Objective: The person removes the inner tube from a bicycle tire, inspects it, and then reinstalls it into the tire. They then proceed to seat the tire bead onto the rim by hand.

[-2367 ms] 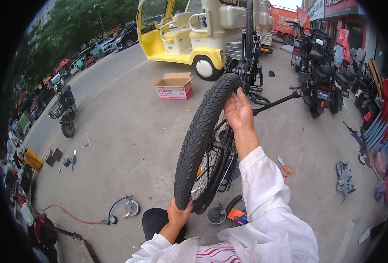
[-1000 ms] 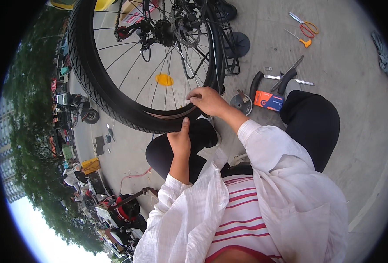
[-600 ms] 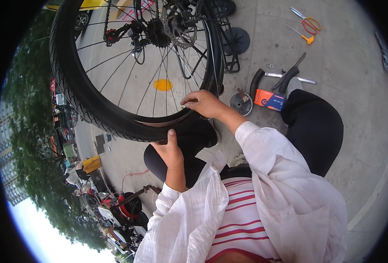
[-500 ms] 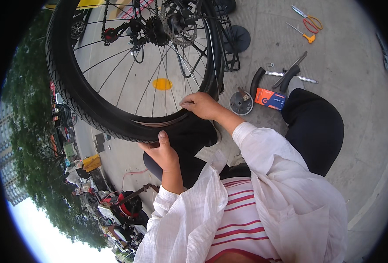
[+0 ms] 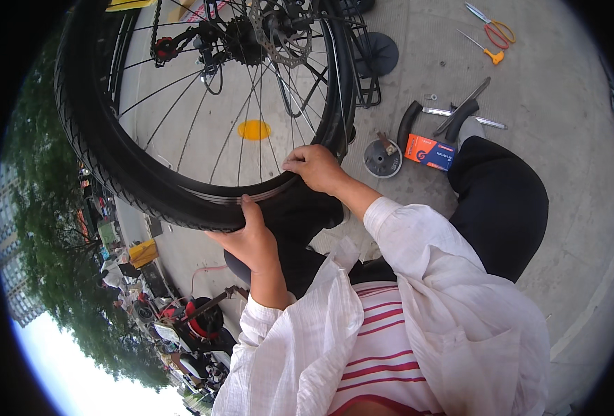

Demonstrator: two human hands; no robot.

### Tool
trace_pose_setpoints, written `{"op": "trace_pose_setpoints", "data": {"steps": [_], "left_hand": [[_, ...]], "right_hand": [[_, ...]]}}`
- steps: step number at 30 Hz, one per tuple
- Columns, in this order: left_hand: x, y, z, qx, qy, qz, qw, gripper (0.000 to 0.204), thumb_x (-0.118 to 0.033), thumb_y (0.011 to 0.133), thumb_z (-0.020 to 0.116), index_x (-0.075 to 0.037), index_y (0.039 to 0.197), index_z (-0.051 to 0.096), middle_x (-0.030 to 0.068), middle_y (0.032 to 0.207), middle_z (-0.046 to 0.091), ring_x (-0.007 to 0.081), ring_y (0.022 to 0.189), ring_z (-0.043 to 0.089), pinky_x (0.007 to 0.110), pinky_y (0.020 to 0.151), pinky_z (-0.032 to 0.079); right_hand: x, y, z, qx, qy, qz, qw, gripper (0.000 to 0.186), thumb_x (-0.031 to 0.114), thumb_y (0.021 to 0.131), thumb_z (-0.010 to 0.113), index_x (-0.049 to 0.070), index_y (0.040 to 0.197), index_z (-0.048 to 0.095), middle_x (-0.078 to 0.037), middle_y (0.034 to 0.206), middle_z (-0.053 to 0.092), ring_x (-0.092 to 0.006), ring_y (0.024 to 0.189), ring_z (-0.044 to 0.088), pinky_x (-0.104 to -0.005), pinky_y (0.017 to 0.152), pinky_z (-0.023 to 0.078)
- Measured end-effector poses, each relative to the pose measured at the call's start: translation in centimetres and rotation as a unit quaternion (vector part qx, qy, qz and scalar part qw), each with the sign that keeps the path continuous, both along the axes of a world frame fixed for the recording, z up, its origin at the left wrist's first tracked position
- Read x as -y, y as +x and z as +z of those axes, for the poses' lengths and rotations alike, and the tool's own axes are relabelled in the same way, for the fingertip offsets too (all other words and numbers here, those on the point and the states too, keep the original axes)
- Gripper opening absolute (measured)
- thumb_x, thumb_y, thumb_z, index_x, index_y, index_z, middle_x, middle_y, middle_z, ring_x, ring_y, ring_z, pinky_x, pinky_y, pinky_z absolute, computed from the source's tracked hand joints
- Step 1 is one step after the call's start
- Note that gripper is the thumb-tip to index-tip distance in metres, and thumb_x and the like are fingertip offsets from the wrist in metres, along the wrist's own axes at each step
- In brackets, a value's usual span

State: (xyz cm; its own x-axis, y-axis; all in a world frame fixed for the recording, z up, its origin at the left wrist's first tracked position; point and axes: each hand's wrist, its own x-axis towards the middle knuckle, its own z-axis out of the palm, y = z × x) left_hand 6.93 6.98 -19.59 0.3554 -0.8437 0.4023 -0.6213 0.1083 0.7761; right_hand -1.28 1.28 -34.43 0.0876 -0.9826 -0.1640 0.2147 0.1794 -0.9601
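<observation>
A bicycle wheel with a black tyre (image 5: 123, 182) fills the upper left, its spokes, disc rotor (image 5: 279, 35) and rear derailleur (image 5: 166, 50) in sight. At the wheel's near side, a strip of the silver rim (image 5: 217, 199) shows beside the tyre. My left hand (image 5: 250, 239) is wrapped round the tyre there, thumb pressed at the rim's edge and fingers hidden underneath. To its right, my right hand (image 5: 314, 168) is closed in a pinch at the inner edge of the tyre, its fingertips by the rim.
Right of the wheel lie a round metal piece (image 5: 383, 158), an orange-and-blue box (image 5: 429, 152), a metal rod (image 5: 488, 123), a flat blade-like tool (image 5: 463, 107), scissors (image 5: 495, 31) and a yellow-handled screwdriver (image 5: 493, 55). Parked motorbikes (image 5: 203, 319) stand at left.
My left thumb has moved up from the tyre's side to the rim's edge. More silver rim shows, and the wheel has shifted slightly left. My right hand stays at nearly the same place.
</observation>
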Motion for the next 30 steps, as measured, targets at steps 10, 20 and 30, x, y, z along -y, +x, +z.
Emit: {"op": "trace_pose_setpoints", "data": {"steps": [10, 20, 30], "left_hand": [[-1.4, 0.0, 0.4, 0.005, 0.022, -0.037, 0.999, 0.066, 0.001, 0.084, 0.069, 0.006, 0.139, 0.032, 0.0172, 0.132, 0.048, 0.0233, 0.115, 0.051, 0.034, 0.105, 0.039], [-1.7, 1.1, -1.0, -0.024, 0.023, -0.046, 0.998, 0.078, 0.003, 0.084, 0.066, -0.003, 0.148, 0.021, 0.0152, 0.139, 0.041, 0.0223, 0.118, 0.048, 0.035, 0.105, 0.040], [-1.7, 0.3, -1.5, -0.045, 0.026, -0.034, 0.998, 0.075, 0.003, 0.085, 0.066, -0.004, 0.146, 0.023, 0.0145, 0.136, 0.043, 0.0212, 0.115, 0.050, 0.034, 0.103, 0.041]], "right_hand": [[1.0, -1.1, -0.6, 0.005, 0.007, 0.037, 0.999, 0.019, 0.021, 0.083, 0.073, 0.003, 0.088, 0.074, -0.014, 0.082, 0.072, -0.0280, 0.078, 0.069, -0.0365, 0.074, 0.052], [2.7, -6.7, 3.2, 0.044, -0.021, 0.164, 0.985, 0.021, 0.015, 0.090, 0.064, -0.004, 0.096, 0.069, -0.009, 0.082, 0.071, -0.0151, 0.075, 0.066, -0.0293, 0.072, 0.052], [1.7, -7.2, -1.8, -0.092, -0.050, 0.258, 0.960, 0.033, -0.001, 0.079, 0.050, 0.005, 0.102, 0.074, -0.014, 0.104, 0.072, -0.0287, 0.102, 0.066, -0.0360, 0.091, 0.050]]}}
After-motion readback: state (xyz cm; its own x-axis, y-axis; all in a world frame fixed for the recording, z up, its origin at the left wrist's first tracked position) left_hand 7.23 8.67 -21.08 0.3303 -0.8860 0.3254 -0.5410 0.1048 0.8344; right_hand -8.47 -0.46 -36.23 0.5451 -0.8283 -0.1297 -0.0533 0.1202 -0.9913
